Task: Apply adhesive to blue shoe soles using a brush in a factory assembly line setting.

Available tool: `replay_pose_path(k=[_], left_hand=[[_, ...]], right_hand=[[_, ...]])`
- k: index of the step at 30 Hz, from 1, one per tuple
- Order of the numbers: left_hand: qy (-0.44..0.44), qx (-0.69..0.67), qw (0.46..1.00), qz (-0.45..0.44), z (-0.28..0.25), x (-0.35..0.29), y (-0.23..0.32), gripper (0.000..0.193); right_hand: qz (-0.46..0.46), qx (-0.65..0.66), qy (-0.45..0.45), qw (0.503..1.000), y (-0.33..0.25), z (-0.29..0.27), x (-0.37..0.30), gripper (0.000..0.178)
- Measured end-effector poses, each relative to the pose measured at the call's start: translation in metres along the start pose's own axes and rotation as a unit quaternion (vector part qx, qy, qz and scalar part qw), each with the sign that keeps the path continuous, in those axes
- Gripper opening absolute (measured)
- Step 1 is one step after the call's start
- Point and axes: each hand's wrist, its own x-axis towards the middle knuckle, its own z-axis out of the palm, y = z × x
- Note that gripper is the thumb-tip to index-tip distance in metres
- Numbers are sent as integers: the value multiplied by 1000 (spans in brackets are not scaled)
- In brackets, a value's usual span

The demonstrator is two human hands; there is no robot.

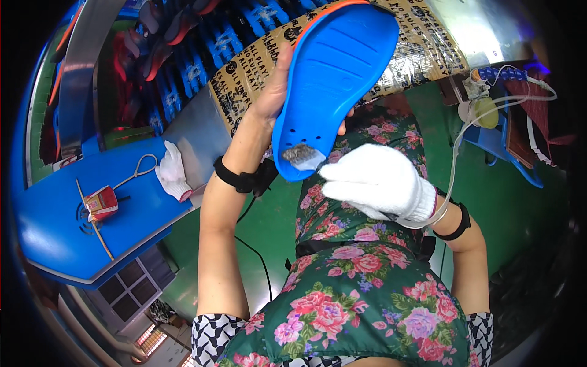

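A large blue shoe sole point(342, 61) with an orange edge is tilted up in front of me, its heel end toward my body. My bare left hand point(275, 92) is closed around its side, the thumb along the left edge and fingertips showing at the right edge. In a white knitted glove, my right hand point(379, 180) pinches a flat brush point(302, 156) with dark bristles. The bristles lie on the heel end of the sole, by several small holes. Glove and fingers hide the brush handle.
A conveyor point(183, 79) carrying soles runs behind, edged with printed, tape-covered cardboard point(244, 76). On the blue table point(49, 202) at left are a white glove point(173, 171) and a small red box point(101, 203). A clear tube point(455, 153) hangs beside my right wrist.
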Motion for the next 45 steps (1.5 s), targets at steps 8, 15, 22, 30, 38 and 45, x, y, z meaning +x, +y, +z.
replay_pose_path(k=[8,15,22,30,38,45], left_hand=[[134,87,983,-88,6,-7,-2,120],[73,-26,996,-32,-12,2,-6,109],[99,-49,959,259,-61,14,-16,77],[128,-349,837,401,-32,-42,-62,71],[125,-232,940,216,-7,-62,-124,96],[-5,-226,950,216,33,-18,-118,99]], right_hand=[[118,132,-17,984,1,-24,21,22],[254,310,33,915,13,-20,8,17],[431,457,235,742,16,-20,16,23],[460,462,318,689,35,1,-5,24],[438,426,283,739,29,12,10,23],[268,117,197,936,5,-35,50,22]])
